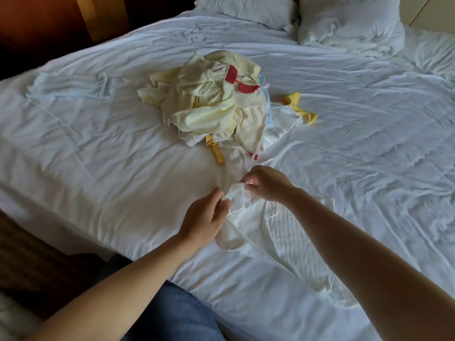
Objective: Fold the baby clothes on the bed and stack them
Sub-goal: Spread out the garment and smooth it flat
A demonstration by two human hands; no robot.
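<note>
A white baby garment (248, 225) with thin tie strings lies spread on the bed in front of me. My left hand (205, 217) pinches one bunched edge of it, and my right hand (267, 183) pinches the same edge a little higher and to the right. Beyond my hands a loose pile of baby clothes (211, 99) sits mid-bed: pale yellow and white pieces with red and yellow trim. A light blue piece (69, 86) lies flat at the far left.
The bed (369, 143) is covered by a wrinkled white sheet. Two white pillows (349, 23) lie at the head. A wooden headboard and dark floor border the left side. My knee in blue jeans (177, 313) rests at the bed's near edge.
</note>
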